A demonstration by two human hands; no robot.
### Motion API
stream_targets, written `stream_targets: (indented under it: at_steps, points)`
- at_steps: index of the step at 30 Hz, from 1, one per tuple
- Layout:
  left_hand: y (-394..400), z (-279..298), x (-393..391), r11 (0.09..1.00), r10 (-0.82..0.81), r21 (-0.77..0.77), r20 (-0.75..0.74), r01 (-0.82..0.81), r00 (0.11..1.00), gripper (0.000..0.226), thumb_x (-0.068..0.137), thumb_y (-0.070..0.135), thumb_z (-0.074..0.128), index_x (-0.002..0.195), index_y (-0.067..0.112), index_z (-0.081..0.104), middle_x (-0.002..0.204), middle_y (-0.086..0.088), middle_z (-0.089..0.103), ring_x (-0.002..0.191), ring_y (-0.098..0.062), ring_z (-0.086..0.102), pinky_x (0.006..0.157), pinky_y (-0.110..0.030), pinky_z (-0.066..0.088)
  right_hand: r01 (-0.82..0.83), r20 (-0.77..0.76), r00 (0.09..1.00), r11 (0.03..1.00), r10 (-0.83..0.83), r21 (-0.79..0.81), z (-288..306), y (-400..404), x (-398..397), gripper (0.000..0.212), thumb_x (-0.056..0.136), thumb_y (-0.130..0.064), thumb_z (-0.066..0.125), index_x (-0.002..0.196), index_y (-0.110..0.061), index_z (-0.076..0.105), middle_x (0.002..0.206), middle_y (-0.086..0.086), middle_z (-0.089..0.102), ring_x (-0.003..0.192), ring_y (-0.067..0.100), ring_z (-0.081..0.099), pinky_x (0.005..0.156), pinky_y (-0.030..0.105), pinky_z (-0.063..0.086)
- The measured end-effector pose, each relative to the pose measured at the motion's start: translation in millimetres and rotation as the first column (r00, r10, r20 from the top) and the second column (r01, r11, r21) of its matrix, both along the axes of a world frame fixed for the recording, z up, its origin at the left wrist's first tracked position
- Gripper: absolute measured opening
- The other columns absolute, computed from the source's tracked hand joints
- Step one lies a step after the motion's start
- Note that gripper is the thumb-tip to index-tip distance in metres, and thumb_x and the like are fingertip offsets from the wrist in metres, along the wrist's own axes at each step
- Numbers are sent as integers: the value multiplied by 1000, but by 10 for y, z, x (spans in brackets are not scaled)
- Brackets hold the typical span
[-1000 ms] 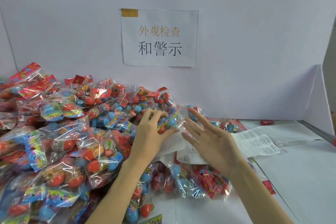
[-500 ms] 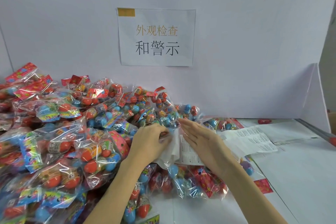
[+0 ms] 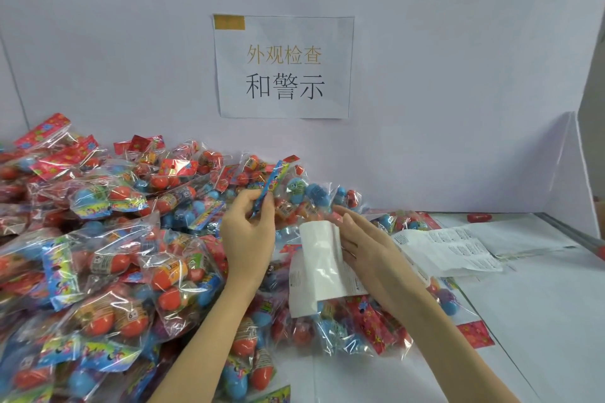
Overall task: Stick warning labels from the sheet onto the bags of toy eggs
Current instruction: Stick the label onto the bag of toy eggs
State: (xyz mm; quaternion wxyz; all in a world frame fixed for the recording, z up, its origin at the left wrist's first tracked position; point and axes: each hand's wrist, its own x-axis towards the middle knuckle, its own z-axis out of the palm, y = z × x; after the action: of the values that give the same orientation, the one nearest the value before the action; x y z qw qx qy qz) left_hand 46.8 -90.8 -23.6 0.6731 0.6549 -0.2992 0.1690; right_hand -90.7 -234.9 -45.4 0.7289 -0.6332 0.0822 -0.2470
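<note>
Lifting one bag of toy eggs (image 3: 284, 193) by its printed header, the left hand (image 3: 248, 232) pinches that blue-and-red strip between thumb and curled fingers at the centre of the frame, the bag's eggs hanging just above the heap. Just right of it, the right hand (image 3: 370, 252) lies with fingers straight and relaxed against a curled label sheet (image 3: 319, 258), which bends up and over so its blank backing faces the camera; whether a peeled label sits on a fingertip cannot be told. A second label sheet (image 3: 448, 249), printed side up, lies flat on the white table (image 3: 540, 304) toward the right of the frame.

As for progress, most of the work seems still ahead. A great pile of bags (image 3: 98, 255) fills the left and lower left of the frame, and no warning label is plainly visible on any of them. A few bags (image 3: 353, 330) lie under the sheet at lower centre; whether those are done cannot be judged. One loose red egg (image 3: 478, 216) rests by the back wall (image 3: 442, 75) at the right, below the level of the paper sign (image 3: 284, 66).
</note>
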Motion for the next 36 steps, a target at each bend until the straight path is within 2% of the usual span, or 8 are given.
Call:
stream_targets:
  at_steps: [7,10,16,22,25,30,34,36]
  points:
    - [-38,-23,-34,958,-284,25,-61,286,957,5,102,18,68,101,16,73,91,1,75,90,-19,71,81,-31,58,119,72,991,984,-111,-131,5,67,-35,30,102,-42,63,118,-22,79,116,0,79,110,16,73,94,25,55]
    - [-36,-24,-49,950,-305,63,-47,307,951,17,97,38,71,105,24,74,98,12,75,97,-7,69,87,-20,53,188,50,982,954,-182,-235,17,88,-40,26,100,-43,64,113,-28,81,109,-8,80,102,11,74,87,21,55]
    - [-41,6,-22,988,-148,64,160,139,976,13,91,29,77,102,22,76,111,6,64,113,-15,61,105,-37,49,392,141,911,711,-387,-584,31,120,-1,43,98,-25,72,136,-46,67,136,-34,62,135,-9,49,114,18,40]
    - [-18,20,-127,965,-263,59,224,256,939,44,96,49,71,126,21,57,115,6,57,102,-23,60,93,-39,52,671,332,739,681,-586,-293,34,68,-41,39,98,-26,70,136,-35,70,115,-27,75,109,-6,69,92,7,50]
    - [-44,-25,-170,860,-486,296,226,416,844,54,87,64,74,122,30,51,108,13,54,97,-18,57,88,-22,47,678,348,726,701,-593,-221,61,18,-44,32,102,-20,67,132,-32,71,109,-26,77,102,-2,73,86,12,55]
    - [-158,-217,-74,754,-316,652,250,82,915,59,88,38,82,133,26,46,122,17,42,110,-4,37,97,-26,30,591,303,788,796,-535,-132,75,27,-50,16,104,-29,64,106,-33,79,100,-5,82,97,16,78,86,26,61]
    - [-86,-135,22,925,-52,379,88,15,995,33,96,12,74,116,24,50,93,6,59,86,-10,57,77,-22,43,453,168,887,882,-431,-132,96,56,-60,30,104,-40,59,97,-22,82,91,6,80,84,22,75,76,29,57]
    - [-24,-27,29,979,-139,138,-101,152,985,14,104,34,64,113,27,57,93,7,65,84,-2,63,72,-12,47,442,149,896,870,-418,-217,60,73,-42,38,106,-41,58,90,-14,79,83,14,75,75,32,67,72,36,52]
